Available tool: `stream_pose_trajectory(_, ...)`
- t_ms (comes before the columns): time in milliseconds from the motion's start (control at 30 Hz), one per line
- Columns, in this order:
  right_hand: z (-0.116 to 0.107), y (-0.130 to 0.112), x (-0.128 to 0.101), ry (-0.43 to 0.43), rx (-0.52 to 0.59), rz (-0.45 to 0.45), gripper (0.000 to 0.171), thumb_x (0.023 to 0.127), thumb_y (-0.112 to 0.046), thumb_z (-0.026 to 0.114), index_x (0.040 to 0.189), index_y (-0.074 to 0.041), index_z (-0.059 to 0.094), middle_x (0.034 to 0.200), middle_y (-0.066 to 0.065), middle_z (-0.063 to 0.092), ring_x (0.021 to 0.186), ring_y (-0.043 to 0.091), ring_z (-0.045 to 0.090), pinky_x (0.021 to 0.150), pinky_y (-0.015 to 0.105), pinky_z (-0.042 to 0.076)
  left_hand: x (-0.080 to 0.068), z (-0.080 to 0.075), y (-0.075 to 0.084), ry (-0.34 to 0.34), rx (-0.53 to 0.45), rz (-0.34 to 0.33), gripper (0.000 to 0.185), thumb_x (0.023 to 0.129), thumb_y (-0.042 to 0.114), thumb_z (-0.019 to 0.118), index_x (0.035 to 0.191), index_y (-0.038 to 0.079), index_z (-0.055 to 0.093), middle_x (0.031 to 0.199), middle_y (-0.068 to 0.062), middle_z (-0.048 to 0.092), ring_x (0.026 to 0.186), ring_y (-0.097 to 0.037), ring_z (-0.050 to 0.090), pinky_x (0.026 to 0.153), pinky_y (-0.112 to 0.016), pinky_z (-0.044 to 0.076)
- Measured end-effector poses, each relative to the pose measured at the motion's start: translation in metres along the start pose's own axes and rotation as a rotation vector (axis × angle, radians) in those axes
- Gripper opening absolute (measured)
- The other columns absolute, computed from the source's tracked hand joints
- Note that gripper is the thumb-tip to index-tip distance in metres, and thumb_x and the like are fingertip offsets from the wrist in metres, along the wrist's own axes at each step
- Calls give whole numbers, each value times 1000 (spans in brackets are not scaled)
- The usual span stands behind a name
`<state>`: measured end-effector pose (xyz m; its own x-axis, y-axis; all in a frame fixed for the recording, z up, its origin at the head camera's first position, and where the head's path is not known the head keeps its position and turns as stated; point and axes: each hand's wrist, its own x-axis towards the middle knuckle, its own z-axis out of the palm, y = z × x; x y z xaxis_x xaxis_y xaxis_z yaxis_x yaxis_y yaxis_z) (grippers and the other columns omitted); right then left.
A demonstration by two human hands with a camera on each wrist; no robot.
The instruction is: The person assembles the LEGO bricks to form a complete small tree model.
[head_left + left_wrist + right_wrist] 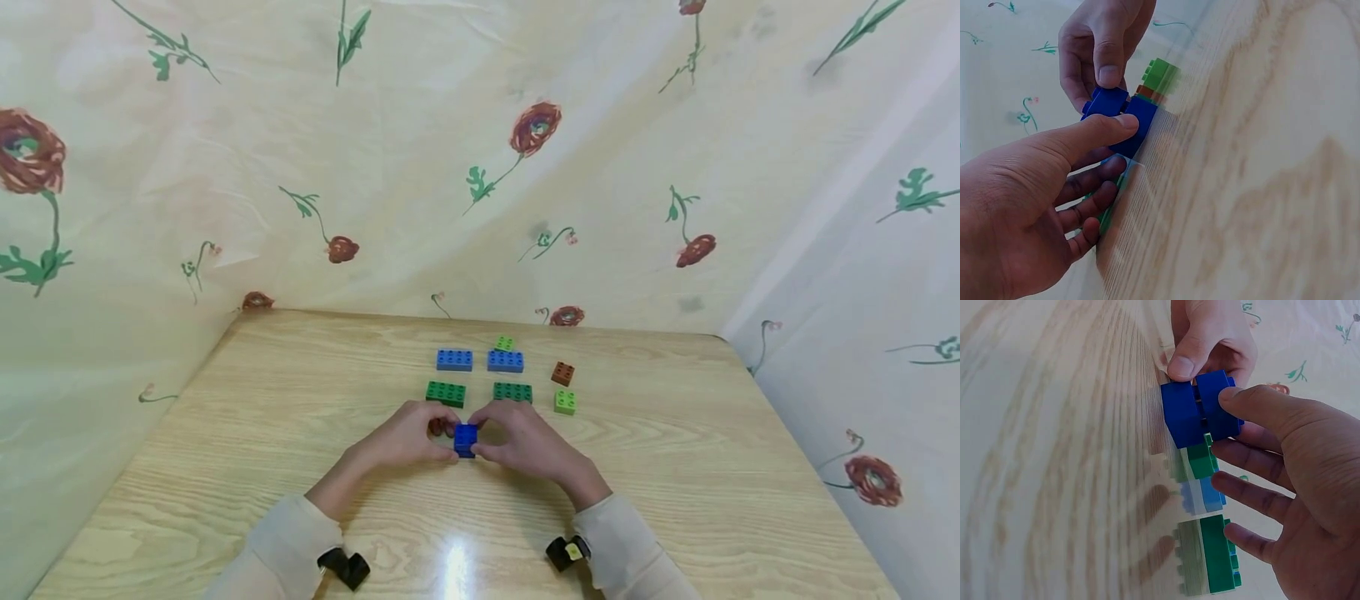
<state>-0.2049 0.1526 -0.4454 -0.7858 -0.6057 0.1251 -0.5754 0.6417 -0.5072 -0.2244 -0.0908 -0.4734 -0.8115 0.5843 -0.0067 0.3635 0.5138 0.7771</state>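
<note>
Floral cloth backs the wooden desk (pixel 262 433), where left hand (pixel 408 435) and right hand (pixel 525 442) together pinch two stacked dark blue bricks (pixel 465 439), green bricks (pixel 446 392) beyond.

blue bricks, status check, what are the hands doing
Left hand and right hand both pinch the two dark blue bricks, pressed together, on the table. Dark green bricks lie just beyond the fingers. Nothing between the hands.

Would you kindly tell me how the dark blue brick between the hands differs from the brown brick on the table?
The dark blue brick is pinched by the left hand and right hand; the brown brick lies untouched on the table. The dark blue brick is nearest the person, the brown brick farther back, rightward. Both are small studded bricks.
</note>
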Motion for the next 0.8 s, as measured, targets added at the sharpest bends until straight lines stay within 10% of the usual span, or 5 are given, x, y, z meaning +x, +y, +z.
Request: stream_pose_trajectory(800, 2, 3, 0, 16, 14, -33, 30, 93, -25, 79, 120, -12, 73, 113, -1, 76, 108, 16, 70, 96, 40, 56, -6, -8, 7, 39, -44, 66, 29, 91, 25, 80, 118, 20, 72, 108, 8, 69, 99, -12, 63, 85, -27, 53)
